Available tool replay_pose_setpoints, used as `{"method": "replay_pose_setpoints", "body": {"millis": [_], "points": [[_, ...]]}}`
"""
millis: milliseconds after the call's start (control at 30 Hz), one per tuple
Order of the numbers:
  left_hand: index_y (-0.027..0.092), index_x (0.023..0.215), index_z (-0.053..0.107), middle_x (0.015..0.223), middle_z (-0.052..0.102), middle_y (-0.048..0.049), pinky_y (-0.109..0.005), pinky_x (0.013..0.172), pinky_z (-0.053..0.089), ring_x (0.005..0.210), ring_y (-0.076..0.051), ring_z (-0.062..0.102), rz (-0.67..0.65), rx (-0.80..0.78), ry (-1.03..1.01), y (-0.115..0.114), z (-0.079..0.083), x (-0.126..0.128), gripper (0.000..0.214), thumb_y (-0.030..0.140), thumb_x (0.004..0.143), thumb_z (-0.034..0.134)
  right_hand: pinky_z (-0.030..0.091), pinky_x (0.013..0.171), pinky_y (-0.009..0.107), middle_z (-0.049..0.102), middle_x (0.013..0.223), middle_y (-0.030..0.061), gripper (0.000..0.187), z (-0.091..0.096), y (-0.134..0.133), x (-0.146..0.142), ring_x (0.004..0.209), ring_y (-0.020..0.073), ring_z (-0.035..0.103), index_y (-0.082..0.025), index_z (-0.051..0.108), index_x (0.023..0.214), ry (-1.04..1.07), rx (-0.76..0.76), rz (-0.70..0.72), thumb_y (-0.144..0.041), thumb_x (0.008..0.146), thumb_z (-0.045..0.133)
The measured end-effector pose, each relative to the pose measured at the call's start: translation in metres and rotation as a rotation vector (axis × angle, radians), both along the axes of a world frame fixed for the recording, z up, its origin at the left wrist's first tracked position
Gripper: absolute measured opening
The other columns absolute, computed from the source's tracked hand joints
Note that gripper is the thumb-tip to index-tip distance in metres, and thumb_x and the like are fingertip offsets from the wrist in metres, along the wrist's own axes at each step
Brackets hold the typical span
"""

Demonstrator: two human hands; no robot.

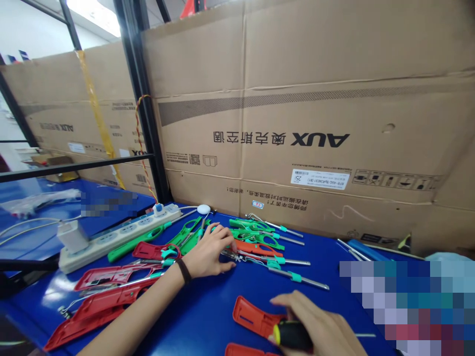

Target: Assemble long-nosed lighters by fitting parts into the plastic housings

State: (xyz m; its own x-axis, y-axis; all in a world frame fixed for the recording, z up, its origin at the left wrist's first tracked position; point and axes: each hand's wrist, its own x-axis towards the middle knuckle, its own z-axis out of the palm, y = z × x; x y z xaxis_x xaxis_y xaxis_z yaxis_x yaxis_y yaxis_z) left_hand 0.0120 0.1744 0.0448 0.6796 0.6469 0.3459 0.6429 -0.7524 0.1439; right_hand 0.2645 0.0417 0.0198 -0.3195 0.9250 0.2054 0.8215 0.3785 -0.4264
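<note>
Plastic casings [256, 316] in red, orange and green lie spread over the blue table [208, 316], with slim metal rods [315, 284] among them. Over the middle of the spread the left hand [213, 249] bends its fingers at some small parts [230, 254], though I cannot tell whether it pinches any; the right hand [321, 321], nearer the front, wraps a black-and-yellow screwdriver [294, 335] beside an orange-red casing.

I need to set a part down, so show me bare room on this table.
The blue table is bare between the left forearm and the red shell by the right hand, and between that shell and the metal rods. It is crowded around the left hand, among green and red cases.
</note>
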Motion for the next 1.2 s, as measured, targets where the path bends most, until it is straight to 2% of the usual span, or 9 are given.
{"method": "replay_pose_setpoints", "body": {"millis": [100,200,367,633,767,900,967,1100,1200], "points": [[0.024,0.090,0.064,0.093,0.055,-0.0014,-0.051,0.104,0.020,0.096,-0.023,0.051,0.018,0.004,0.031,0.001,0.001,-0.004,0.022,0.032,0.071,0.072,0.054,0.060,0.029,0.072,0.089,-0.0006,0.028,-0.008,0.007,0.010,0.077,0.0244,0.071,-0.031,0.050,0.107,0.023,-0.017,-0.217,-0.033,0.080,0.055],[0.024,0.091,0.066,0.093,0.056,-0.0023,-0.050,0.101,0.024,0.096,-0.023,0.050,0.010,-0.007,0.050,0.001,0.001,-0.003,0.022,0.035,0.073,0.072,0.053,0.056,0.031,0.071,0.085,0.0009,0.018,-0.017,0.010,0.015,0.073,0.0256,0.071,-0.030,0.047,0.099,0.013,-0.036,-0.307,-0.041,0.085,0.046],[0.023,0.087,0.067,0.092,0.056,-0.0031,-0.041,0.090,0.035,0.094,-0.023,0.049,-0.004,-0.037,0.056,0.000,0.001,-0.002,0.012,0.027,0.076,0.068,0.050,0.054,0.028,0.069,0.086,-0.0007,0.011,-0.023,0.011,0.018,0.072,0.0234,0.070,-0.031,0.049,0.094,-0.007,-0.012,-0.312,-0.038,0.085,0.048],[0.023,0.085,0.068,0.091,0.057,-0.0035,-0.037,0.085,0.039,0.094,-0.023,0.050,-0.035,-0.091,0.064,-0.002,0.003,-0.003,0.009,0.027,0.077,0.068,0.051,0.053,0.026,0.067,0.089,0.0001,0.012,-0.019,0.013,0.019,0.069,0.0204,0.070,-0.029,0.055,0.092,0.003,0.053,-0.285,-0.037,0.084,0.049],[0.023,0.089,0.067,0.092,0.058,-0.0030,-0.040,0.089,0.037,0.093,-0.023,0.052,-0.044,-0.041,0.048,-0.004,0.003,0.000,0.016,0.031,0.075,0.069,0.054,0.062,0.029,0.068,0.097,0.0013,0.014,-0.019,0.014,0.017,0.079,0.0218,0.069,-0.030,0.056,0.096,0.024,0.047,-0.245,-0.037,0.086,0.048],[0.023,0.095,0.065,0.093,0.060,-0.0029,-0.045,0.100,0.028,0.094,-0.020,0.053,-0.033,0.046,-0.005,-0.007,-0.002,0.008,0.017,0.036,0.085,0.061,0.053,0.079,0.033,0.069,0.105,0.0012,0.018,-0.015,0.014,0.016,0.094,0.0230,0.067,-0.032,0.060,0.100,0.030,-0.016,-0.194,-0.039,0.087,0.050],[0.022,0.092,0.065,0.093,0.060,-0.0032,-0.044,0.101,0.027,0.094,-0.020,0.054,-0.029,0.055,-0.004,-0.008,-0.006,0.013,0.014,0.034,0.087,0.060,0.052,0.081,0.033,0.068,0.106,0.0006,0.019,-0.011,0.013,0.014,0.096,0.0227,0.066,-0.033,0.061,0.101,0.019,-0.034,-0.189,-0.039,0.087,0.051],[0.021,0.093,0.064,0.093,0.059,-0.0042,-0.043,0.095,0.032,0.093,-0.022,0.052,-0.023,0.015,-0.001,-0.009,-0.015,0.017,0.013,0.032,0.086,0.059,0.053,0.080,0.033,0.068,0.104,0.0014,0.018,-0.006,0.011,0.012,0.096,0.0221,0.065,-0.032,0.064,0.098,-0.003,0.009,-0.186,-0.039,0.087,0.051],[0.021,0.091,0.063,0.092,0.059,-0.0038,-0.044,0.097,0.031,0.094,-0.023,0.052,-0.041,-0.003,-0.022,-0.011,-0.017,0.018,0.012,0.028,0.081,0.061,0.050,0.087,0.037,0.067,0.106,0.0040,0.025,-0.006,0.013,0.012,0.101,0.0234,0.062,-0.029,0.064,0.100,-0.001,0.085,-0.196,-0.043,0.089,0.047]]}}
